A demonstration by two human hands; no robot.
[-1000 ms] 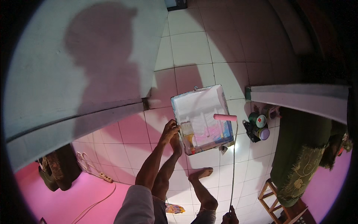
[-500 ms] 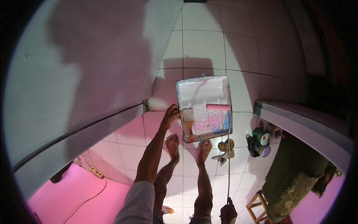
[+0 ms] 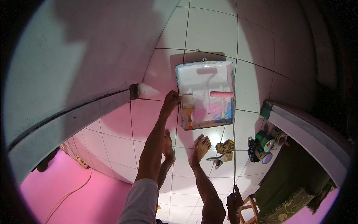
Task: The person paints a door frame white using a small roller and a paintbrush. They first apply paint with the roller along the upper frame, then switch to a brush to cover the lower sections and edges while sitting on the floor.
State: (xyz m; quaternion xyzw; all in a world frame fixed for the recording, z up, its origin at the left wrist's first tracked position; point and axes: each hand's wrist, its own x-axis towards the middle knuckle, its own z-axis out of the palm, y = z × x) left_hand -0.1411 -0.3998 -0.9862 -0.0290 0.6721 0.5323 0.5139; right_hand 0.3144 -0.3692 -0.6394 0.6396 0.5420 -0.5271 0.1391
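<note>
Left hand (image 3: 172, 100) gripping the paint tray (image 3: 190, 80) by its left edge. Right hand (image 3: 235, 203), low in the picture, closed around the pole (image 3: 234, 156) of the roller; exact finger placement too dark to read.

Tray sits ahead of the feet, near picture centre, long side running away from the person. White lining, pink and blue smears on the ribbed near part. Its shadow falls on the tiled floor (image 3: 210, 35) past the far edge; can't tell if the tray is clear of the floor.

Pink roller sleeve (image 3: 220, 94) lies crosswise over the right half of the tray, its shadow well apart on the far part. Can't confirm contact. Paintbrush (image 3: 188, 108) lies in the tray along the left side, bristles away from the person, near the left hand.

Right foot (image 3: 202, 145) flat on the tiles, near the tray's near edge. Right of it: a yellow-and-dark crumpled bundle (image 3: 225, 146). Further right, a green can (image 3: 264, 141) beside a black plastic bag (image 3: 253, 150). Far left: power strip (image 3: 81, 162) with cable.
</note>
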